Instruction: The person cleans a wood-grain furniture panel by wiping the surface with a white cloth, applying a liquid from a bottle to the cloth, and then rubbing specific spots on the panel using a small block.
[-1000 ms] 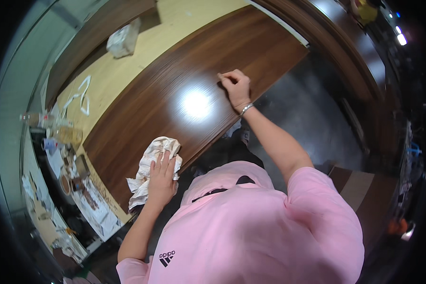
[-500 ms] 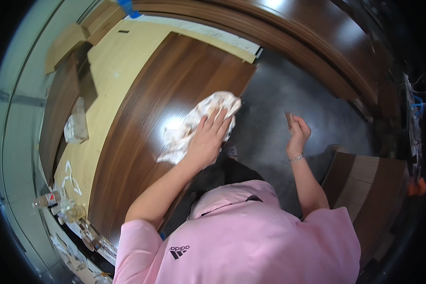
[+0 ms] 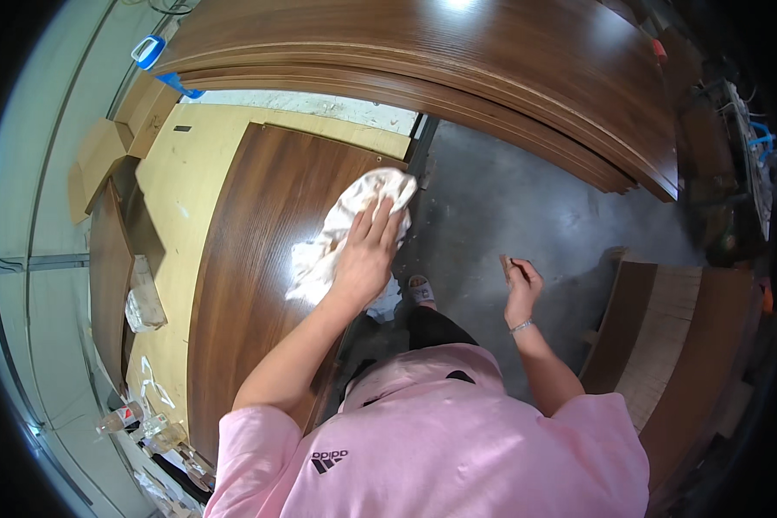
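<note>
My left hand (image 3: pixel 367 259) lies flat with its fingers spread on a crumpled white cloth (image 3: pixel 319 253) with brownish stains. The cloth is pressed against a dark brown wood-grain panel (image 3: pixel 250 250), close to its right edge and far corner. Out over the floor to the right, my right hand (image 3: pixel 523 292) is closed in a pinch on a small flat brown piece (image 3: pixel 505 269). A bracelet circles that wrist. What the brown piece is made of cannot be made out.
Stacked brown panels (image 3: pixel 457 52) stand across the far side. Under the wiped panel is a pale yellow board (image 3: pixel 177 233). Bottles (image 3: pixel 119 418) and a wrapped white block (image 3: pixel 145 302) are at left, near an open cardboard box (image 3: pixel 102 155). More brown boards (image 3: pixel 691 363) stand at right.
The view has tilted, showing more of the far stack. My left hand and the cloth have moved nearer the panel's far right corner. My right hand keeps its pinch.
</note>
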Demonstrator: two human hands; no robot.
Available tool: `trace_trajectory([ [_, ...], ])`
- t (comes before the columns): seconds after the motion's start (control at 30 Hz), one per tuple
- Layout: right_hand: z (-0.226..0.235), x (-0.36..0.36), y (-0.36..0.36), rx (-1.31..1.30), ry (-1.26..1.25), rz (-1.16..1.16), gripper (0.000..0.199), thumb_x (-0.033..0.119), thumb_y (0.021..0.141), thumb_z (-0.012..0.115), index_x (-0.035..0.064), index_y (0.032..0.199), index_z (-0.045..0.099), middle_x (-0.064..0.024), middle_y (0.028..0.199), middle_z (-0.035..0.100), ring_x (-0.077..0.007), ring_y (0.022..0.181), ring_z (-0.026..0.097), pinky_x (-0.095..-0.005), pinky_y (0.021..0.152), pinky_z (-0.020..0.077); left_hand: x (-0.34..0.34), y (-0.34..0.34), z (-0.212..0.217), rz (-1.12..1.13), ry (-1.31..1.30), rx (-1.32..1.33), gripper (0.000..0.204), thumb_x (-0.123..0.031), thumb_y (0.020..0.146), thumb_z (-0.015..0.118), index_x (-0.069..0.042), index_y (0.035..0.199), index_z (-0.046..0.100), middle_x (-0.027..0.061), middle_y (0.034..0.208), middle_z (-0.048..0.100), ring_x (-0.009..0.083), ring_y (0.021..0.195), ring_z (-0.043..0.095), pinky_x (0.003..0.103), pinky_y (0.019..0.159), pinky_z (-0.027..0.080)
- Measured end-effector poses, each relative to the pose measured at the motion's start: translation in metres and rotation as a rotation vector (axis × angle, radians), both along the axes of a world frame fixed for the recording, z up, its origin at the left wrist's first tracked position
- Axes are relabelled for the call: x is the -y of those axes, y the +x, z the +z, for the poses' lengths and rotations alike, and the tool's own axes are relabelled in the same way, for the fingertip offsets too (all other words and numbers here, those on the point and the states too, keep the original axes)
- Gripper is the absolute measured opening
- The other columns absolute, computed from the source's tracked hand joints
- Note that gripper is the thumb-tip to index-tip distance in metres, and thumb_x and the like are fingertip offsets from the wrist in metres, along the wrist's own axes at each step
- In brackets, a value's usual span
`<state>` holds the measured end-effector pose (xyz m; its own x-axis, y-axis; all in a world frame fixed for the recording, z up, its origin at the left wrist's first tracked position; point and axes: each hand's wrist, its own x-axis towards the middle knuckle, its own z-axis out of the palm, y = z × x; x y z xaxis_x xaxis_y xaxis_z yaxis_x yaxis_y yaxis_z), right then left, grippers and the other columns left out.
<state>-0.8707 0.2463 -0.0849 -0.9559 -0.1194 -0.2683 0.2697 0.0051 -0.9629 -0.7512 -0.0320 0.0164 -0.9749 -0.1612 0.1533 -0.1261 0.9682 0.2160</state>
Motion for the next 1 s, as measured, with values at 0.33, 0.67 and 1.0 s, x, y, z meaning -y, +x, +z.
trace_trajectory([
  [0.33, 0.001, 0.033, -0.033, -0.008, -0.063, 0.002, 0.009, 0.000, 0.087, 0.059, -0.0034, 0.089, 0.068, -0.0004, 0.074, 0.058, -0.0087, 0.064, 0.049, -0.0242, 0.058, 0.0377, -0.002, -0.016, -0.005, -0.053, -0.013, -0.009, 0.056, -0.006, 0.079, 0.057, 0.010, 0.132, 0.050, 0.0285, 0.145, 0.043, 0.0447, 0.135, 0.041, 0.050, 0.112, 0.034],
  [0.67, 0.009, 0.051, -0.040, 0.002, -0.055, 0.018, 0.010, 0.002, 0.087, 0.061, -0.0029, 0.089, 0.069, 0.0009, 0.073, 0.057, -0.0076, 0.063, 0.047, -0.0239, 0.057, 0.0367, -0.018, 0.036, 0.017, 0.058, 0.222, -0.075, 0.053, 0.003, 0.071, 0.061, 0.003, 0.125, 0.060, 0.0213, 0.137, 0.054, 0.0392, 0.129, 0.050, 0.042, 0.107, 0.043],
  [1.0, 0.029, 0.098, -0.045, -0.119, -0.093, 0.134, 0.005, 0.002, 0.088, 0.065, -0.0012, 0.092, 0.068, 0.0018, 0.075, 0.058, -0.0053, 0.064, 0.048, -0.0220, 0.057, 0.0383, 0.034, 0.016, 0.014, 0.050, 0.220, 0.094, 0.059, -0.027, 0.089, 0.067, -0.013, 0.144, 0.049, 0.0122, 0.153, 0.041, 0.0353, 0.145, 0.030, 0.057, 0.117, 0.023],
])
